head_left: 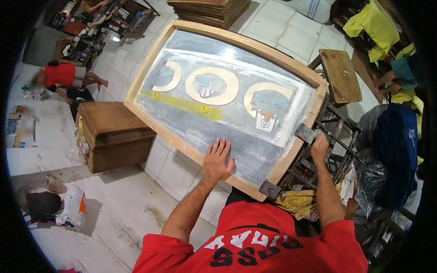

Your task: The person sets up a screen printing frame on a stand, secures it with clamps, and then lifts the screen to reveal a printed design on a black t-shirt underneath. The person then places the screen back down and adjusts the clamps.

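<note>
Screen frame (180, 146): wooden rim, in front of the person; long axis runs upper left to lower right; directly ahead of the left hand, left of the right hand
Mesh (191, 127): grey, inside the rim; three rounded cream shapes in a row along the long axis, yellow strip (214, 113) on the near side of them
Nearer hand: left, on the near long side; right is at the right short end, just outside the rim
Near board stack (116, 141): brown, left of the frame, beyond its left corner
Far board stack (210, 14): brown, past the far rail
Dark blue bundle (395, 141): far right, well apart from the frame
White sack (314, 8): coloured stripes, top right; contents hidden
Dark plastic bag (369, 179): right of the right forearm; contents can't tell
White bag (73, 207): orange patch, lower left on the floor; contents not visible
Left hand (219, 160): open, fingers spread, palm over the near rail, fingertips on the mesh; grips nothing visible
Right hand (320, 146): fingers curled just beside the upper clamp; whether it grips anything, can't tell
Upper clamp (306, 133): dark metal, on the right rail
Lower clamp (270, 189): dark metal, near the bottom corner
Cup (54, 183): lower left, above the white bag; inside not readable
</note>
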